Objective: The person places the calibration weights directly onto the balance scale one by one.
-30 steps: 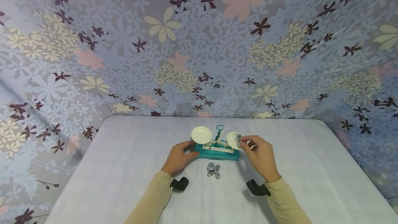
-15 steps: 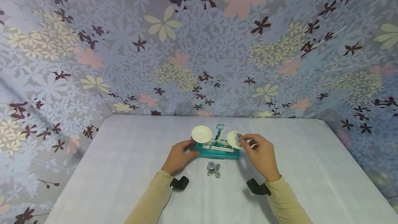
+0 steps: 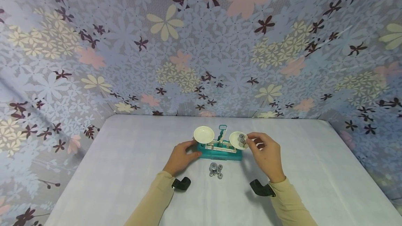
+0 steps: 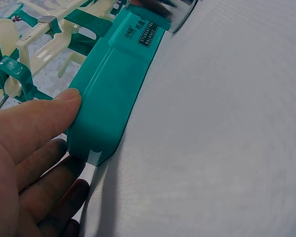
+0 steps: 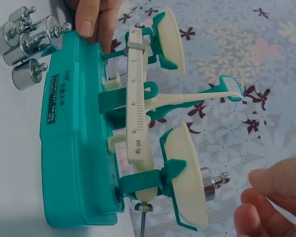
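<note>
In the head view, a teal balance scale (image 3: 221, 154) with two cream pans stands on the table. My left hand (image 3: 180, 158) holds the left end of its base, with the thumb (image 4: 66, 106) on the front side. The left pan (image 3: 204, 134) has nothing on it. Silver weights (image 3: 241, 137) sit in the right pan (image 3: 235, 141); in the right wrist view a knobbed weight (image 5: 209, 183) rises above the rim. My right hand (image 3: 265, 152) is beside that pan, its bent fingers apart from the weight and holding nothing.
Several more silver weights (image 3: 215, 169) stand in a cluster on the white-covered table (image 3: 125, 170), in front of the base. A flowered cloth (image 3: 201, 44) hangs behind the table. A dark camera mount (image 3: 262, 188) is on the right wrist.
My right hand has let go of a weight in the right pan and drawn back slightly to the right. The left hand stays at the base.
</note>
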Tool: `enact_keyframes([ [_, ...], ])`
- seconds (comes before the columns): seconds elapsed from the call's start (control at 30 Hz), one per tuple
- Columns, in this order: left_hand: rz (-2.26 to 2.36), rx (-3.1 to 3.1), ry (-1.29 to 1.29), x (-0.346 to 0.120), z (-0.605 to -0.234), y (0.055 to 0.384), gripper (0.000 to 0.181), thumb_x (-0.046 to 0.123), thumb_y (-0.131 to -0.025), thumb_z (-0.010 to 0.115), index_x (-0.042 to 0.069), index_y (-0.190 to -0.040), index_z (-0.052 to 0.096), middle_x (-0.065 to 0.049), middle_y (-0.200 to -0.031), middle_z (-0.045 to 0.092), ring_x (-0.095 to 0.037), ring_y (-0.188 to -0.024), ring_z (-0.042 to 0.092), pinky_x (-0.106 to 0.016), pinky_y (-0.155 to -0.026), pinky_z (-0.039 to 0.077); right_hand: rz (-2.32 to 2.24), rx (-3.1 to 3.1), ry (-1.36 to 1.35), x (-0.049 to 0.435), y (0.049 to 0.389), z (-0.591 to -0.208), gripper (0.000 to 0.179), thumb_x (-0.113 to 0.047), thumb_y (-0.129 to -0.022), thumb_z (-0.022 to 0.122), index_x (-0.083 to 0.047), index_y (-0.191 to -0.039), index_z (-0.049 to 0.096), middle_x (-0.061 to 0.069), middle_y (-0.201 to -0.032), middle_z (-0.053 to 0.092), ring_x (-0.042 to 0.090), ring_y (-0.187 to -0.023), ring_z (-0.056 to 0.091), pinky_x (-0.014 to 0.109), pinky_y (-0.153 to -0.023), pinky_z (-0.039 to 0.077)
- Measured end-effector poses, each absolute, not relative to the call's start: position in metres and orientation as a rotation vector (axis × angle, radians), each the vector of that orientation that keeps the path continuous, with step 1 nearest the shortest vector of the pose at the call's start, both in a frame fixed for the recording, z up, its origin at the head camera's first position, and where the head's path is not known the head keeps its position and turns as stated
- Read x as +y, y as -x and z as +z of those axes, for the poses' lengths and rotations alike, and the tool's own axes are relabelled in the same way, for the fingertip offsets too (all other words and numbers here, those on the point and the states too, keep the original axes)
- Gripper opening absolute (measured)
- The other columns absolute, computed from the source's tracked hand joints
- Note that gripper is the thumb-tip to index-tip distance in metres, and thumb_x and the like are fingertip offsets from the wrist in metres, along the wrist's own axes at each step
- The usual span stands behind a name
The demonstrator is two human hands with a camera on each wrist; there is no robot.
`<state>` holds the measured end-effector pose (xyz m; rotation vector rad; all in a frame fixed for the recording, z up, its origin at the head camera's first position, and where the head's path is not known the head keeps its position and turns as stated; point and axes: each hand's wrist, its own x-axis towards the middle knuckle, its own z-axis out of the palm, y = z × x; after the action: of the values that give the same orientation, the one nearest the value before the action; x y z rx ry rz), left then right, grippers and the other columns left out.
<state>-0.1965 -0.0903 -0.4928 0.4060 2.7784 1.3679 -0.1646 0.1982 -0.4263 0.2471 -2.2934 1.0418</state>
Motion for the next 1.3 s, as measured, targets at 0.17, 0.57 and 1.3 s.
enact_keyframes([
  [0.17,1.381,2.774,-0.414,-0.090,-0.491,0.196,0.060,0.043,-0.081,0.068,0.009,-0.129,0.055,-0.006,-0.131,0.054,-0.025,-0.125,0.045,-0.043,-0.107,0.033,1.081,-2.284,-0.258,0.195,0.163,-0.424,0.012,-0.008,-0.082,0.069,-0.009,-0.094,0.070,0.001,-0.087,0.067,0.013,-0.069,0.058,0.020,-0.058,0.049],
  [0.57,1.380,2.773,-0.413,-0.090,-0.491,0.196,0.061,0.043,-0.080,0.068,0.009,-0.129,0.055,-0.006,-0.131,0.054,-0.025,-0.125,0.045,-0.043,-0.107,0.033,1.121,-2.295,-0.294,0.186,0.158,-0.422,0.014,-0.010,-0.082,0.070,-0.008,-0.096,0.069,-0.002,-0.088,0.067,0.010,-0.072,0.058,0.025,-0.058,0.051],
  [1.3,1.406,2.764,-0.402,-0.090,-0.490,0.195,0.059,0.041,-0.080,0.069,0.010,-0.128,0.055,-0.005,-0.131,0.054,-0.025,-0.125,0.045,-0.043,-0.107,0.033,1.303,-2.378,-0.339,0.171,0.149,-0.423,0.016,-0.020,-0.085,0.069,-0.012,-0.098,0.069,-0.006,-0.092,0.067,0.010,-0.075,0.060,0.024,-0.061,0.051],
])
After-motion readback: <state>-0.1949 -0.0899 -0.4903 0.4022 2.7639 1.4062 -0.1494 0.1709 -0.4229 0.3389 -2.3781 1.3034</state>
